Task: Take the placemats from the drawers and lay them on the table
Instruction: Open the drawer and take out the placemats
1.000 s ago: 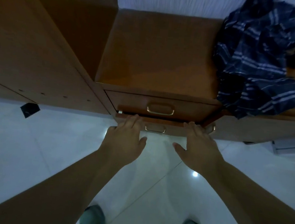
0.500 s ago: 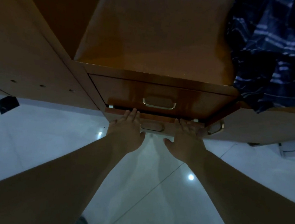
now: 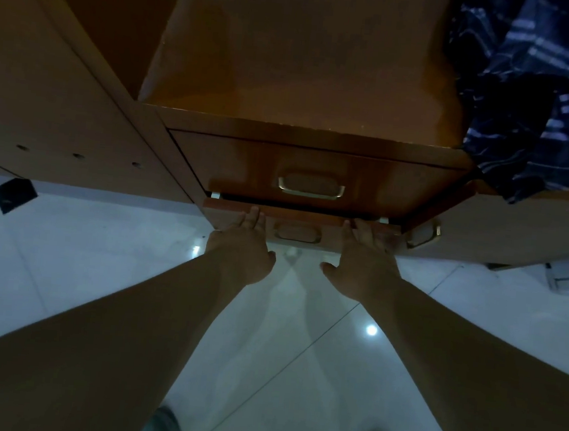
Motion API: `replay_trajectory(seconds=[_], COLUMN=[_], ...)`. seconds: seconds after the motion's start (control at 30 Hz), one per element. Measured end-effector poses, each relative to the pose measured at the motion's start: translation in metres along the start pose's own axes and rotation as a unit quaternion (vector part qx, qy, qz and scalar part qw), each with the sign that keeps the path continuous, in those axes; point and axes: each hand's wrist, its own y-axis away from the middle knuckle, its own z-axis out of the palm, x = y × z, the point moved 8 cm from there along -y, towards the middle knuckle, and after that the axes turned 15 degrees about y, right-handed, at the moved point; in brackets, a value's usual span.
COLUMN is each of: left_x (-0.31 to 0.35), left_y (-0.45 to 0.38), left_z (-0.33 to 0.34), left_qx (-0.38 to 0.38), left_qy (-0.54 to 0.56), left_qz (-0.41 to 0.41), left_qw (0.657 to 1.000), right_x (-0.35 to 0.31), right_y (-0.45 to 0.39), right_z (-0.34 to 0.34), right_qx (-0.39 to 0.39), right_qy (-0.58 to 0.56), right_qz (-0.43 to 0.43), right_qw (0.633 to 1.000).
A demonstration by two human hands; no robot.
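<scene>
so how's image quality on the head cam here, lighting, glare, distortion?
Head view: dim overall; wood cabinet top murky orange; one small glare spot on the glossy floor; wide-angle bending at the edges; striped cloth soft and smeared; left hand and right hand underexposed but readable on the lower drawer.

lower drawer (image 3: 330, 224) interior hidden; placemats unseen

Readable text: none anywhere in the head view.
Drawer fronts (image 3: 314, 173): plain wood with metal handles, no label or number.
Striped cloth (image 3: 544, 100): pattern only, no lettering.
</scene>
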Motion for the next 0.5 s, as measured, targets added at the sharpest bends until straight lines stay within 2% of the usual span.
replay_trajectory(seconds=[0.5], left_x=[-0.003], left_y=[0.015], left_z=[0.018], left_qx=[0.038], left_qy=[0.005], left_qz=[0.005], left_qw=[0.999], right_x=[-0.003], right_y=[0.021], right_z=[0.020], right_qx=[0.005], right_qy=[-0.007], right_qz=[0.001], right_qw=[1.000])
